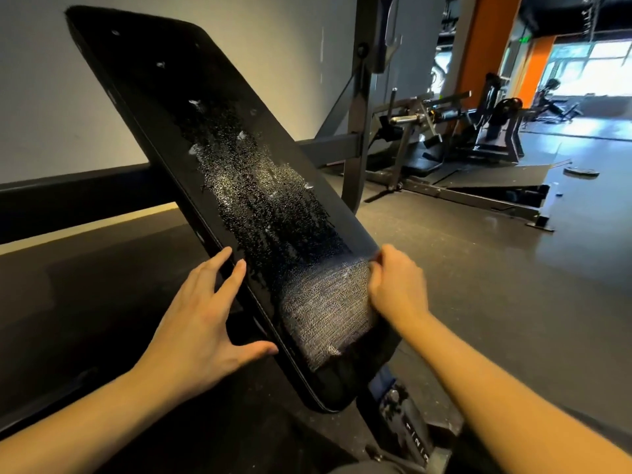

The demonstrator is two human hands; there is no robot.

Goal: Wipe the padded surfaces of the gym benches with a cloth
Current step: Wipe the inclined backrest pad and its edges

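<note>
While the left hand (201, 323) lay straight-fingered on the left edge of the tilted, droplet-speckled pad (191, 131), the right hand (396, 285) curled at its right edge. A grey patch (328, 309), possibly cloth, sat beside that hand; blur hid any grip.

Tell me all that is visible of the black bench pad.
The bench pad is long, black and smooth, like vinyl, with rounded corners. It is tilted, its upper end to the far left. White droplets and foam cover its middle; a greyish streaked patch lies near the lower end. The left hand rests on its left edge, fingers straight. The right hand, blurred, is curled at its right edge; a cloth cannot be made out.
</note>
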